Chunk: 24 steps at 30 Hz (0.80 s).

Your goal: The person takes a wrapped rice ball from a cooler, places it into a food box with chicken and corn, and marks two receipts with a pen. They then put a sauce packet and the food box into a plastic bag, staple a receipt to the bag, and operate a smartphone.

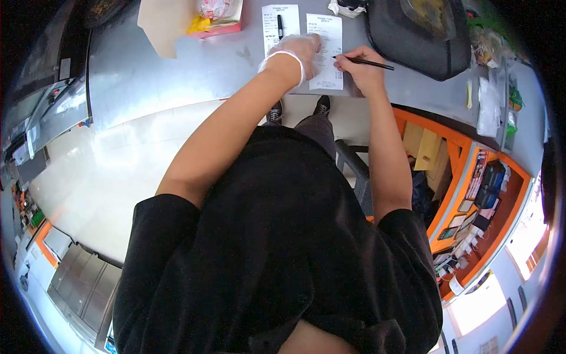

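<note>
Two printed paper slips lie side by side on the metal counter, the left slip (pixel 271 30) and the right slip (pixel 328 76). My left hand (pixel 299 52), in a clear plastic glove, rests across both slips; its fingers lie flat on the paper. A black marker (pixel 280 27) lies on the left slip, just beyond that hand. My right hand (pixel 364 69) is bare and pinches a black pen (pixel 377 63), whose tip is over the right slip's right side.
On the metal counter (pixel 165 71), an open box (pixel 227 26) with a wrapped item stands at the left. A black tray (pixel 407 47) lies to the right, with plastic bags (pixel 488 106) beyond it. Orange shelving (pixel 457 153) is below the counter's right side.
</note>
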Each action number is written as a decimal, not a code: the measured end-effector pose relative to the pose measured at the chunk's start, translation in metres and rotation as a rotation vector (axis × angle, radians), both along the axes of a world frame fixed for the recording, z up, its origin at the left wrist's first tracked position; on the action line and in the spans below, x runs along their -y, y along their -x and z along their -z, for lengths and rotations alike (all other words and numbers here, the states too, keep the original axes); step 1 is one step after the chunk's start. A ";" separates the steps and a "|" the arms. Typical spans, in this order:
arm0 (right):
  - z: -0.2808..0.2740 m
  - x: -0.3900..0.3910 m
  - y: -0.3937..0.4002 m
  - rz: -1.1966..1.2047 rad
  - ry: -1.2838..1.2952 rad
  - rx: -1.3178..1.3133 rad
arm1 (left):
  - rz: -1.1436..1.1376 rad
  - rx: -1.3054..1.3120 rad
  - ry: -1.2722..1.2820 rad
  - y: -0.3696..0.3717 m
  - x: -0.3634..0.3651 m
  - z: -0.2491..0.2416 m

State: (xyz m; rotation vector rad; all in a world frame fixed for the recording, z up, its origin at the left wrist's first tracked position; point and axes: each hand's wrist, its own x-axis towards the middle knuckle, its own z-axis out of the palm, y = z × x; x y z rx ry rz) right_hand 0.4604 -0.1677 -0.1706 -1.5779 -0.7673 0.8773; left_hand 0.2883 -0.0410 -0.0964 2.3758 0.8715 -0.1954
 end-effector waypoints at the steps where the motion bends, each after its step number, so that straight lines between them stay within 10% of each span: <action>1: 0.002 -0.003 0.000 -0.003 0.010 0.017 | -0.008 -0.005 0.015 0.001 -0.001 -0.002; 24: 0.020 0.006 -0.008 -0.008 0.045 0.117 | -0.013 -0.002 0.003 -0.002 0.002 0.003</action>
